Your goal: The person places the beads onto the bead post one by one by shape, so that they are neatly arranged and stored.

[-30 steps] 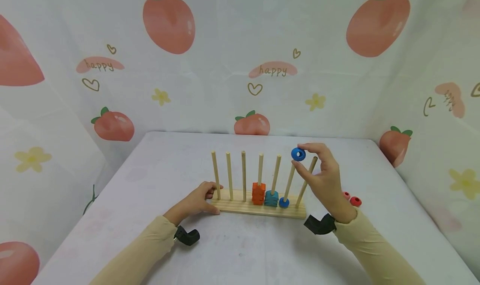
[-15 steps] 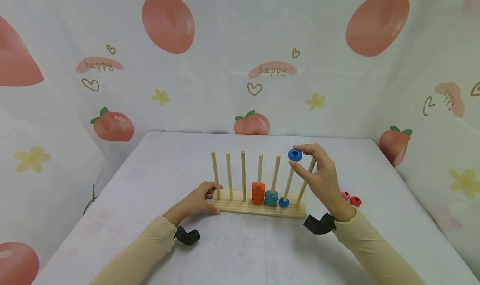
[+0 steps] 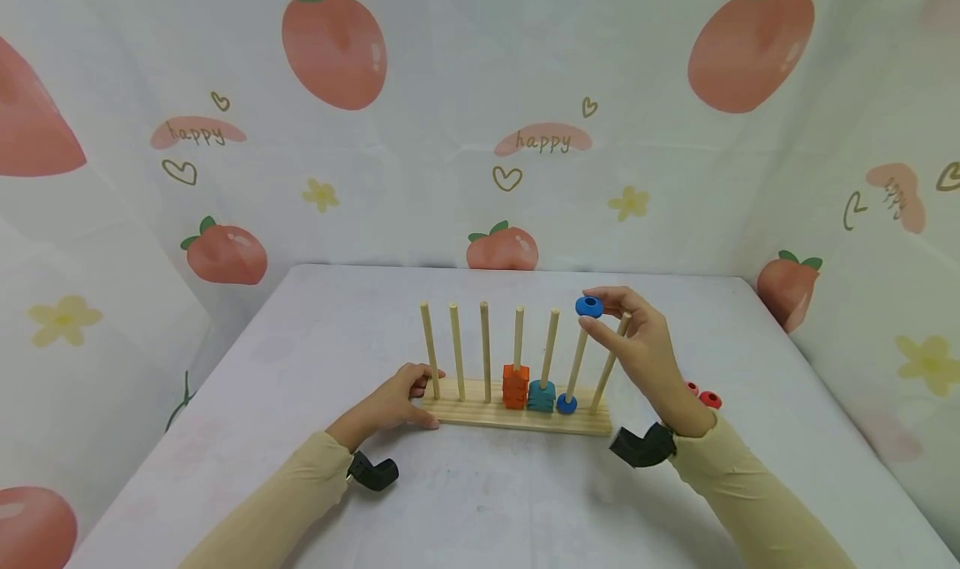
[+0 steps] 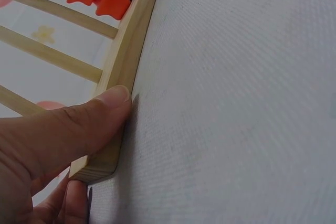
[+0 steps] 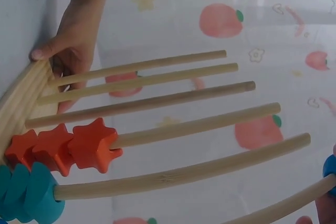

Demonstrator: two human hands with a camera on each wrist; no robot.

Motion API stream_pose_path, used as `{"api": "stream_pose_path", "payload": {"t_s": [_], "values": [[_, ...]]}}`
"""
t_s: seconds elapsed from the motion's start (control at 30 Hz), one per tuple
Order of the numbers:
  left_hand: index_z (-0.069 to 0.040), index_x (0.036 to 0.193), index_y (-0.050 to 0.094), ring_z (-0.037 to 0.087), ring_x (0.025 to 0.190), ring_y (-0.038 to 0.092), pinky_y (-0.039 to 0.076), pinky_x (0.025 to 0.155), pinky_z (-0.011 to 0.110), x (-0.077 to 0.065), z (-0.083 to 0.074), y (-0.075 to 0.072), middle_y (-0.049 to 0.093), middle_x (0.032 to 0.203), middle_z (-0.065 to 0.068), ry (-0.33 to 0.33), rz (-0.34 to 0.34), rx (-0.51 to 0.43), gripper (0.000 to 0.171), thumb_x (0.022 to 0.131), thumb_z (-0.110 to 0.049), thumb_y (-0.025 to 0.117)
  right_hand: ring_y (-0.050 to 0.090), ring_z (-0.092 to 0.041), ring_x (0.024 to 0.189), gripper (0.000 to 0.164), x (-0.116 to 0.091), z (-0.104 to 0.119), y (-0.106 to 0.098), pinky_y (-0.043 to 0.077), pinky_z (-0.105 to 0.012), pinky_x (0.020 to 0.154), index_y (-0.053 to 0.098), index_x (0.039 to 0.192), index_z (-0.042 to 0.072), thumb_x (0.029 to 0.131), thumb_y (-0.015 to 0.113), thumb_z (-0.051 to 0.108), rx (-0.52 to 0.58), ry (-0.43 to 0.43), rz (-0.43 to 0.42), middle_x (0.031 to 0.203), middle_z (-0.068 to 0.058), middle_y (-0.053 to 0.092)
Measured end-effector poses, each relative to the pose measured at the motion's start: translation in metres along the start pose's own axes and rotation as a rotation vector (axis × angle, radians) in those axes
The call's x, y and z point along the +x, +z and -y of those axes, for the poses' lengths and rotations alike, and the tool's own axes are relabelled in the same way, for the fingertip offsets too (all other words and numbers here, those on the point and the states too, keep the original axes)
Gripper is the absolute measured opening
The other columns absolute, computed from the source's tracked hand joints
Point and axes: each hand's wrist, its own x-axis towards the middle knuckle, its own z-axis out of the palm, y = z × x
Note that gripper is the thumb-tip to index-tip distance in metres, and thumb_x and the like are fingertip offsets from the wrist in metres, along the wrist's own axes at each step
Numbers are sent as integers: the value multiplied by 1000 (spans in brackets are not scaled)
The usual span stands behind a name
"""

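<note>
My left hand grips the left end of a wooden peg board, thumb on the front edge. My right hand pinches a blue ring bead between thumb and fingers at the top of the second peg from the right. Whether the peg tip is inside its hole, I cannot tell. At the foot of that peg sits another blue bead. Stacked orange star beads and teal beads are on the neighbouring pegs to the left.
Two red or pink beads, the nearer one red, lie on the white table right of the board, partly behind my right wrist. The rightmost peg and the three left pegs bear no beads. A patterned cloth hangs behind.
My right hand has moved slightly left with the blue bead, which has tipped so its hole faces more upward over the peg. My left hand stays on the board.
</note>
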Motion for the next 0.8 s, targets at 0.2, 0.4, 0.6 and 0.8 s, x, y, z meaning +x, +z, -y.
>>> {"api": "stream_pose_path", "payload": {"t_s": [0.2,0.4,0.6,0.8], "values": [[2,132,51,29,114,50,41,102,46,0,0,0,44,121,18,-10,-1,2,74,67,1,85,55,-8,98,29,-4,-2,-1,46,-15,86,60,116,-4,88,67,3,1,87,25,104,13,61],[0,132,52,26,112,50,41,100,41,2,4,0,45,120,16,-12,-4,20,74,67,-2,86,58,-6,99,31,-10,-10,0,49,-17,85,58,117,-3,90,68,9,-5,194,57,105,16,62],[0,132,52,27,114,50,41,101,43,2,5,-1,44,122,16,-2,-3,15,75,66,-2,87,59,-3,98,31,-21,-26,2,45,-33,91,59,116,-2,90,69,12,-42,286,108,101,17,64],[-1,132,52,27,114,50,41,101,43,2,5,-1,44,123,17,-5,-7,16,74,66,-2,86,58,-5,96,30,-34,-46,5,43,-39,91,62,113,-2,87,71,9,-65,299,162,105,-6,68]]}}
